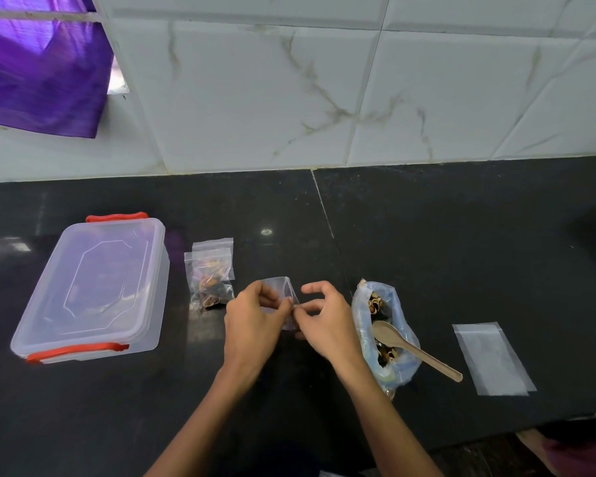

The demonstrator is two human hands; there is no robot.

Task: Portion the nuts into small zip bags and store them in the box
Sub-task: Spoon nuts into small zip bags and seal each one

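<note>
Fingers [288, 304] of both hands pinched on the mouth of an empty zip bag [283, 290], between left hand [252, 321] and right hand [327, 321] | long axis runs away from the person | nut bag [386, 335] with one spoon [413, 349] just beside right hand | two filled bags [210, 277] | spare bags [493, 359], about two | one box [97, 290], lid on, left.

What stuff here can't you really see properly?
- Head view: whether the small zip bag is open; both hands cover its edges.
- Head view: how many nuts are left; the blue bag folds over them.
- Head view: contents of the box; its cloudy lid blurs them.
</note>
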